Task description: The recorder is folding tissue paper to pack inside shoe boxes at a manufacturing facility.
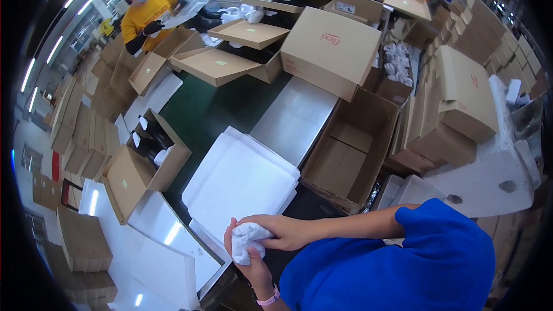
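Note:
A crumpled wad of white paper (249, 234) is squeezed between my two hands, just past the near edge of a stack of white paper sheets (239, 178). My left hand (257, 272), with a pink band at the wrist, closes round the wad from the near left side, thumb in front. From the right, my right hand (288, 232) presses over its top and side, its fingers partly hidden by the paper. The sheets lie flat in a slightly uneven pile across a green conveyor belt (201, 106) and its metal side.
An open shoebox (167, 155) with black boots and white paper stands left of the sheets. On the right is an open cardboard carton (345, 161), with a closed carton (331, 49) beyond. Across the belt, a person in yellow (150, 14) handles a sheet. Stacked cartons (466, 103) stand far right.

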Available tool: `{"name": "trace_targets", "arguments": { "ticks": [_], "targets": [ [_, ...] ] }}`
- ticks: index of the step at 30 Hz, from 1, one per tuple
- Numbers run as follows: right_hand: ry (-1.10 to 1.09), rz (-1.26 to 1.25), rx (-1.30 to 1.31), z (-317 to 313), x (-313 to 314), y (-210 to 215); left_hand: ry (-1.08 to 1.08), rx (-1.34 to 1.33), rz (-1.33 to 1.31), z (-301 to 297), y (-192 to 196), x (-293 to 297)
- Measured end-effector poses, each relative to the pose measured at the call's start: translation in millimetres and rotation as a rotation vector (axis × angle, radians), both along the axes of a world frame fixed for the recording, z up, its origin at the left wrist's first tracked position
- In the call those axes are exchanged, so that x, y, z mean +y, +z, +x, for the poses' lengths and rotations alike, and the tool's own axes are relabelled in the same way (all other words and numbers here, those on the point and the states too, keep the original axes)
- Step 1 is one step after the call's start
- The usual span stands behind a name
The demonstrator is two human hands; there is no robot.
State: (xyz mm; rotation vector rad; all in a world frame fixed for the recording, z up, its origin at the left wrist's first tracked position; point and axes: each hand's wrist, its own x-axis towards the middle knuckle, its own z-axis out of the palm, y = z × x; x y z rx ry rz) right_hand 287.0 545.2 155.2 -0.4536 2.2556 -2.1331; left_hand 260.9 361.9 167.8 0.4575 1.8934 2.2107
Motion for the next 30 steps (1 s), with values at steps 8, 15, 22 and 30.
{"name": "trace_targets", "arguments": {
  "ticks": [8,15,22,30],
  "targets": [
    [-0.302,0.014,-0.034,14,-68,19,0.274,0.216,-0.242,5,-18,-11],
    [-0.158,-0.022,0.086,7,-39,44,0.249,0.073,-0.046,-5,-10,-26],
    [-0.094,-0.365,-0.231,-4,-36,36,-0.095,0.195,-0.158,5,13,-20],
    [-0.249,-0.107,-0.153,4,-42,27,0.163,0.270,-0.305,31,14,8]
  ]
}}
